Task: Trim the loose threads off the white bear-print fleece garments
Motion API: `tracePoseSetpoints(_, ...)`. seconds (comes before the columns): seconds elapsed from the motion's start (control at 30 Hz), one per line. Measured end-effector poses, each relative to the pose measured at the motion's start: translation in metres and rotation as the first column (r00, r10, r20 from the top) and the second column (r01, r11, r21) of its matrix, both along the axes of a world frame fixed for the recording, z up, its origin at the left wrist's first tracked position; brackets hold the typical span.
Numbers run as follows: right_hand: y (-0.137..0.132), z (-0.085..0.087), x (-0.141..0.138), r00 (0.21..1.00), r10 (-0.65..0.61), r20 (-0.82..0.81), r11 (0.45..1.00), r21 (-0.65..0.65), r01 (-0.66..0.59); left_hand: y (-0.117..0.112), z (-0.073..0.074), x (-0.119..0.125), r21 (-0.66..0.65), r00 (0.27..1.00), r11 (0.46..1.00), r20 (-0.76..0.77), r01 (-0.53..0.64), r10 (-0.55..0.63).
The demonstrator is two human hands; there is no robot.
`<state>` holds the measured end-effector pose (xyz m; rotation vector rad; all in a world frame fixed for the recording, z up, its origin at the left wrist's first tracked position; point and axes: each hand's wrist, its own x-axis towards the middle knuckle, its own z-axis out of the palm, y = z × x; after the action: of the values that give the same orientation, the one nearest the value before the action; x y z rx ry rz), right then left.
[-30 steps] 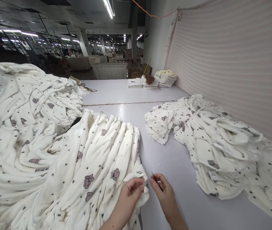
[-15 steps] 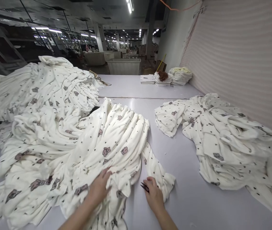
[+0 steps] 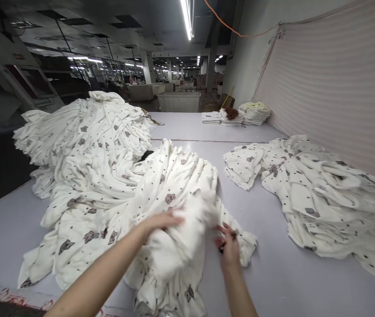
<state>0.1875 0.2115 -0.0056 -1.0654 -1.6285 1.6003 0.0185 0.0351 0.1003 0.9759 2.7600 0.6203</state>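
Note:
A heap of white garments printed with small dark hearts and pink bears [image 3: 174,176] lies in front of me on a pale grey table [image 3: 266,273]. My left hand [image 3: 161,220] grips a fold of the nearest garment and lifts it; the cloth is smeared by motion. My right hand [image 3: 229,246] rests closed at the garment's right edge, with a small dark tool [image 3: 221,250], seemingly thread snips, in its fingers.
A larger pile of the same garments [image 3: 91,127] fills the left. Another spread pile [image 3: 313,185] lies on the right along a striped wall covering [image 3: 332,88]. Folded stacks [image 3: 253,112] sit at the table's far end, with a grey bin [image 3: 179,101] behind it.
My left hand has moved up and right, pulling a fold of the garment with it. My right hand shifted slightly right beside the cloth. The view has swung left.

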Motion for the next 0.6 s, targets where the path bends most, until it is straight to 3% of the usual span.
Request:
tracePoseSetpoints(0.1, 0.034, 0.001, 0.046, 0.980, -0.175, 0.096, 0.979, 0.124, 0.162, -0.029, 0.009, 0.000, 0.044, 0.984, 0.995, 0.152, 0.088, -0.093)
tracePoseSetpoints(0.17, 0.048, 0.007, 0.066, 0.947, -0.279, 0.162, 0.943, 0.232, 0.238, -0.055, 0.009, 0.000, 0.040, 0.985, 0.999, 0.175, 0.001, -0.008)
tracePoseSetpoints(0.23, 0.041, 0.013, 0.067, 0.924, -0.326, 0.199, 0.904, 0.350, 0.244, -0.078, -0.001, 0.007, 0.000, 0.978, 0.991, 0.159, -0.135, 0.133)
tracePoseSetpoints(0.3, 0.012, 0.012, 0.050, 0.948, -0.239, 0.212, 0.881, 0.459, 0.120, -0.088, -0.021, 0.022, -0.056, 0.964, 0.975, 0.143, -0.216, 0.222)
tracePoseSetpoints(0.33, -0.008, 0.007, 0.038, 0.967, -0.125, 0.223, 0.867, 0.499, -0.003, -0.088, -0.033, 0.030, -0.079, 0.963, 0.974, 0.151, -0.214, 0.224)
tracePoseSetpoints(0.43, -0.051, -0.016, 0.006, 0.919, 0.232, 0.319, 0.731, 0.566, -0.381, -0.078, -0.059, 0.039, -0.123, 0.963, 0.981, 0.209, -0.150, 0.173)
tracePoseSetpoints(0.5, -0.041, -0.029, 0.002, 0.858, 0.320, 0.402, 0.645, 0.571, -0.508, -0.075, -0.057, 0.021, -0.128, 0.958, 0.983, 0.237, -0.131, 0.159)
tracePoseSetpoints(0.6, 0.024, -0.028, 0.017, 0.811, 0.293, 0.507, 0.591, 0.571, -0.570, -0.088, -0.027, -0.039, -0.078, 0.959, 0.983, 0.219, -0.168, 0.181)
